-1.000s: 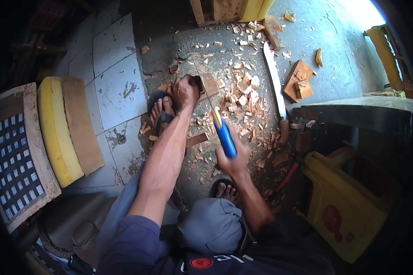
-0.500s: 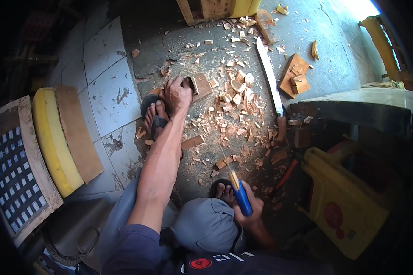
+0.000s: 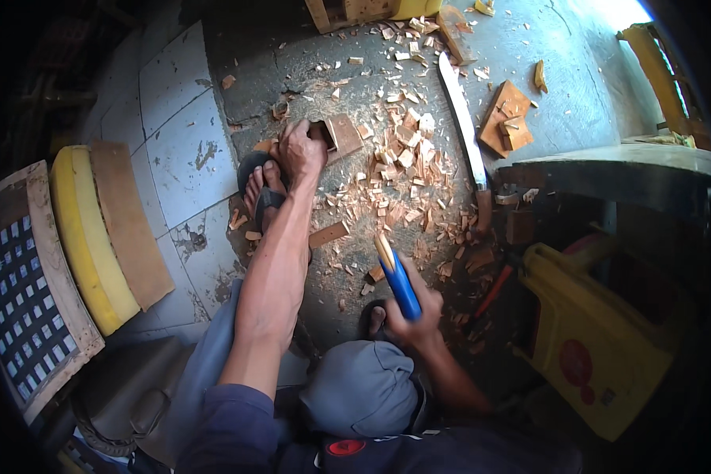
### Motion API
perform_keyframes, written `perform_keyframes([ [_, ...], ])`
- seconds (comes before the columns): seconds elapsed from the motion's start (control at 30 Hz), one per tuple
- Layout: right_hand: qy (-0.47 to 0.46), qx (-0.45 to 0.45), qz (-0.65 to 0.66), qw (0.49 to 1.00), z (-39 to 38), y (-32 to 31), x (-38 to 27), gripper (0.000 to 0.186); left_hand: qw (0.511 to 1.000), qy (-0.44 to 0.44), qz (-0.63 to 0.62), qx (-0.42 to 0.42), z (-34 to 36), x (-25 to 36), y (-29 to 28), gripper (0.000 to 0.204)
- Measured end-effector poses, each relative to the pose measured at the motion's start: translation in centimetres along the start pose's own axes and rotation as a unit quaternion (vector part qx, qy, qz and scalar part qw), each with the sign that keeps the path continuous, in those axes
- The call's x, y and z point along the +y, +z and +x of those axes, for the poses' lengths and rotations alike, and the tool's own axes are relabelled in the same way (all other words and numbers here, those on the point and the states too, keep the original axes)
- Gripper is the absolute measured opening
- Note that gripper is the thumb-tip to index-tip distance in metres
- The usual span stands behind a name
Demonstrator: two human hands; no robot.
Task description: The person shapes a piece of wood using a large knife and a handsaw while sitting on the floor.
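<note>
My left hand [image 3: 303, 148] grips a brown wooden block [image 3: 345, 134] on the floor, fingers closed round its left end, beside my sandalled left foot [image 3: 262, 189]. Lower and to the right, my right hand [image 3: 417, 300] is closed on a blue-and-tan handled tool [image 3: 397, 278]; its thin blade is hard to make out in this frame. A pile of pale wood chips [image 3: 407, 150] lies between the block and a long knife [image 3: 462, 110] with a white blade and wooden handle. A flat wooden piece [image 3: 330, 233] lies below the block.
Brown boards [image 3: 504, 118] lie right of the knife. A dark-edged ledge [image 3: 608, 174] and a yellow plastic object [image 3: 588, 347] stand at the right. A lattice panel [image 3: 20, 292] and yellow foam [image 3: 91, 245] are at the left, a wooden crate [image 3: 347, 12] at the top.
My right hand with the blue-handled tool moved down toward me by half a second ago and is now a little forward again. My left hand stays on the block.
</note>
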State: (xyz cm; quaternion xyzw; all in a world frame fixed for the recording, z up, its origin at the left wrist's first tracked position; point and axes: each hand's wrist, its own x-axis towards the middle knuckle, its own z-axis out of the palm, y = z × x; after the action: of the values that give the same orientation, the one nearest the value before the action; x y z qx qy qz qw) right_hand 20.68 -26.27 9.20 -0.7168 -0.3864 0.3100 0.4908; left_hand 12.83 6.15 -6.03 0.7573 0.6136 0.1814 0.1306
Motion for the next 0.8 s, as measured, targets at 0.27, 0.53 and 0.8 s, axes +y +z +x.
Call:
perform_keyframes([
  [0.27, -0.010, -0.005, -0.030, 0.999, -4.2, -2.5, -0.3, 0.073, 0.999, -0.029, -0.025, 0.019, 0.0, 1.1, -0.3, 0.020],
  [0.53, 0.037, 0.001, -0.001, 0.999, 11.1, 4.4, 1.6, 0.073, 0.999, 0.023, -0.038, -0.027, 0.1, 2.5, 0.7, 0.017],
  [0.8, 0.056, -0.018, 0.007, 0.998, 1.7, -1.1, -0.7, 0.069, 0.998, 0.035, -0.050, -0.001, -0.4, 0.2, 1.1, 0.017],
])
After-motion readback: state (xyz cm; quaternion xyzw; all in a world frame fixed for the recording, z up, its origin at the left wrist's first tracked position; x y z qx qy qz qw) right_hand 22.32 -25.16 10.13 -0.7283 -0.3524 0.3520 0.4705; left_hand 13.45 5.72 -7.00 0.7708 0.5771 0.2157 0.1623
